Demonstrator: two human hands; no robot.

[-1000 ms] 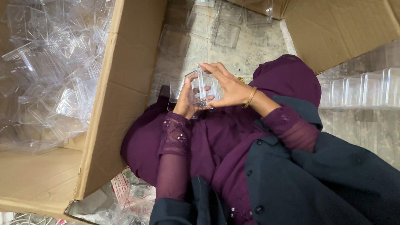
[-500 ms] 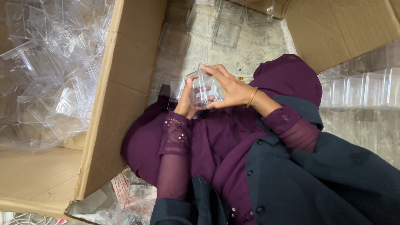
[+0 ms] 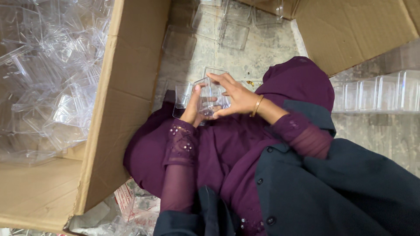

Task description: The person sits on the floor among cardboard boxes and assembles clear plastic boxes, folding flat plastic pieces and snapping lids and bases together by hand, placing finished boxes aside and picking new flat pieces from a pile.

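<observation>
My left hand cups the small clear plastic box from below with the thumb up its side, while my right hand closes over its top with fingers spread, so both hands grip it above my purple lap. Another clear piece sits just left of it, perhaps a lid, and beyond lie flat clear lids on the floor, a cardboard box full of clear containers at left, and a row of clear boxes at right
</observation>
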